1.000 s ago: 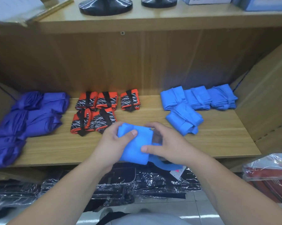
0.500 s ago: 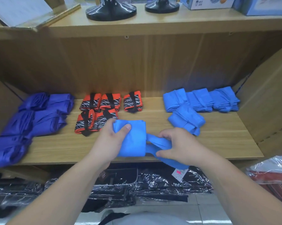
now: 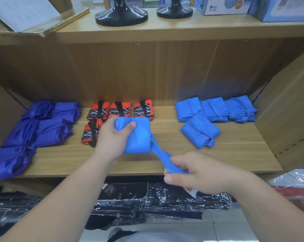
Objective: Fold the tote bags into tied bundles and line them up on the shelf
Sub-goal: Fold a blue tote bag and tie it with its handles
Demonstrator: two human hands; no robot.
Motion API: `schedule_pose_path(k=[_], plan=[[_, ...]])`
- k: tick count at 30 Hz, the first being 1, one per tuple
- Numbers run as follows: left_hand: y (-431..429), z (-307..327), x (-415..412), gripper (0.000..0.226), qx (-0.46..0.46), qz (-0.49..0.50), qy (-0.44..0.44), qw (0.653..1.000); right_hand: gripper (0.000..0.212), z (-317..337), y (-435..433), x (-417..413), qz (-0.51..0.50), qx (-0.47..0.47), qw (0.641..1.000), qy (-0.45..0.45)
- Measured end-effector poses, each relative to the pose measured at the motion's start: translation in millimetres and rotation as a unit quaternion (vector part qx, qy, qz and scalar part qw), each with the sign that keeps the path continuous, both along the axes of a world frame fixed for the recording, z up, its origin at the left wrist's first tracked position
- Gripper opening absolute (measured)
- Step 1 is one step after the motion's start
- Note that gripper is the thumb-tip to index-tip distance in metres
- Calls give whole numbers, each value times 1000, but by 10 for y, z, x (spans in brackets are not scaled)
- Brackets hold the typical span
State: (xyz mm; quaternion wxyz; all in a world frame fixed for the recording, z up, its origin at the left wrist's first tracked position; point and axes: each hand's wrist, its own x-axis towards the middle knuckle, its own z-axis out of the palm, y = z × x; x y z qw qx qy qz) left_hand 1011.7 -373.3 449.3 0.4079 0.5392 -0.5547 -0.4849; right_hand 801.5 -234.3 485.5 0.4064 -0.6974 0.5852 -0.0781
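My left hand (image 3: 112, 138) grips a folded light-blue tote bag (image 3: 139, 137) just above the wooden shelf (image 3: 165, 165), thumb on top of the fold. My right hand (image 3: 196, 172) grips the bag's blue strap (image 3: 158, 151), which runs taut from the fold down to my fist near the shelf's front edge. Several tied light-blue bundles (image 3: 215, 110) lie at the right of the shelf, one of them (image 3: 200, 131) in front of the row. Several orange-and-black bundles (image 3: 119, 109) sit in the middle behind my left hand.
Purple folded bags (image 3: 42, 130) fill the shelf's left part. Cardboard panels (image 3: 287, 105) lean at both sides. Two black round bases (image 3: 121, 16) and boxes stand on the upper shelf. Plastic-wrapped dark bags (image 3: 147, 199) lie below the shelf.
My right hand has drawn the strap out of the fold, down and to the right toward the shelf's front edge. The left hand has kept its hold on the folded bag.
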Motion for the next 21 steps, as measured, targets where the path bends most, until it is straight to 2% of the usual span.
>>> schedule_pose_path(k=[1,2,3,4,5,7,8,9,10,11,13,14,16,17,18,19,21], plan=[[-7,66,-20,17,14,16,40,999,46,-35,3,33,30,-25,990,133],[-2,132,-39,14,25,19,74,997,48,-74,0,74,52,-43,973,220],[9,188,-62,14,34,12,97,995,49,-117,-13,108,54,-48,965,252],[38,245,-88,20,46,-1,114,992,51,-156,-37,118,48,-47,967,246],[67,282,-107,28,56,-17,129,990,52,-159,-68,102,27,-38,977,208],[121,328,-121,30,78,-44,151,984,45,-198,-148,15,-64,-9,996,56],[142,341,-108,23,90,-53,159,982,49,-226,-185,-23,-117,8,992,-48],[152,343,-86,17,102,-61,165,979,54,-266,-214,-38,-163,18,972,-169],[164,347,-59,16,112,-69,168,977,58,-319,-239,-21,-198,32,937,-286],[172,335,-30,20,119,-79,168,975,64,-357,-265,6,-226,58,887,-398],[205,303,5,30,122,-97,164,974,78,-343,-323,36,-263,80,775,-569],[237,286,5,31,119,-100,156,975,79,-304,-345,21,-274,71,719,-635],[301,227,-14,28,108,-95,127,981,73,-177,-382,-60,-306,50,607,-732],[329,197,-31,23,100,-92,114,984,73,-114,-400,-106,-319,43,569,-757],[350,173,-48,18,90,-87,102,987,73,-62,-407,-146,-327,36,556,-764],[355,145,-63,16,72,-81,86,990,73,-35,-413,-167,-332,29,560,-758],[342,83,-92,15,19,-58,36,997,71,-7,-413,-182,-323,15,594,-737]])
